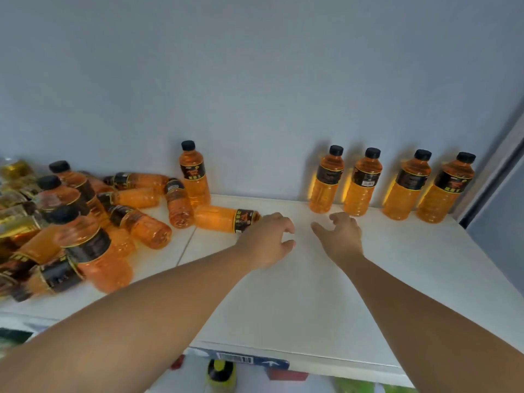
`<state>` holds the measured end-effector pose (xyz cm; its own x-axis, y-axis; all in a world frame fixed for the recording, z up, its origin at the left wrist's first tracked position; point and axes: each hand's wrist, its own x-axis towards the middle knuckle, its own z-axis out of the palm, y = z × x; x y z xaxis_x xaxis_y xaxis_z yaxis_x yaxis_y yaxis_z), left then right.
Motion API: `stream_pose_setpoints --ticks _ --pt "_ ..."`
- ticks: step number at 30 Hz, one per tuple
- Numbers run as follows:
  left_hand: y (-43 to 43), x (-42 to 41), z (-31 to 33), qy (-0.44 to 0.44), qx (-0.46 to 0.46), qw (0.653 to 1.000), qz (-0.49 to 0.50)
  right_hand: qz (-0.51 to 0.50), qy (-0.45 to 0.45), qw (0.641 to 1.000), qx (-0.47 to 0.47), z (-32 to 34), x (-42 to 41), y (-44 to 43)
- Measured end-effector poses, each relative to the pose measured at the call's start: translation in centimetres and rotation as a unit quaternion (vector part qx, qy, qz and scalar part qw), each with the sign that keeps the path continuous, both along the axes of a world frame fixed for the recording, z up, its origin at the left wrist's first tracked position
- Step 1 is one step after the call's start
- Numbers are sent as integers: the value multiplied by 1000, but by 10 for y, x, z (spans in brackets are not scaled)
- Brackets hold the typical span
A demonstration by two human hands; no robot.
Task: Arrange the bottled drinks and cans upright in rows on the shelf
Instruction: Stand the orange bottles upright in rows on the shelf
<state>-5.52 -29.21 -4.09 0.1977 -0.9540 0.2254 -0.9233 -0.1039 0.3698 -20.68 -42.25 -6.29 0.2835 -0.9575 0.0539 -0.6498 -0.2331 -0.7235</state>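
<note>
— Four upright bottles (361,184) are counted in the head view, set in a row against the wall (255,80) at the right end of the shelf (312,302). Are more seen standing?

— One lone bottle (195,173) is seen upright at the wall, left of middle and well apart from the row. About three more are propped up in the heap (93,222) at the left end, though they are blurred.

— And lying down?

— One lying bottle (224,219) is found on its side just right of the lone bottle, its cap end hidden behind the left hand (266,239). At least four others are made out lying in the heap; an exact count cannot be given.

— Are cans seen?

— Some gold cans (17,177) are glimpsed at the far left edge, cut off and too smeared to be counted.

— How are the hands held?

— Nothing is gripped by either. The left hand is held over the shelf with fingers loosely curled; whether the lying bottle is touched cannot be told. The right hand (341,236) is held just in front of the row's left end, thumb spread, fingers bent.

— Below the shelf?

— A yellow-green object (221,371) and a barcode label (235,359) are partly shown.
</note>
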Motion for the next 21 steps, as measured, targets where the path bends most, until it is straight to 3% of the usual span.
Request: stream_pose_setpoints --ticks 8,14,19,21 --pt "121 54 -11 55 -63 992 97 180 18 982 59 5 84 78" --pt "207 83 -25 84 -138 959 234 185 64 978 73 11 112 76" --pt "259 105 -37 5 -46 935 352 257 108 958 62 6 122 73" --pt "270 110 -39 21 -33 915 402 258 108 959 53 4 123 72"
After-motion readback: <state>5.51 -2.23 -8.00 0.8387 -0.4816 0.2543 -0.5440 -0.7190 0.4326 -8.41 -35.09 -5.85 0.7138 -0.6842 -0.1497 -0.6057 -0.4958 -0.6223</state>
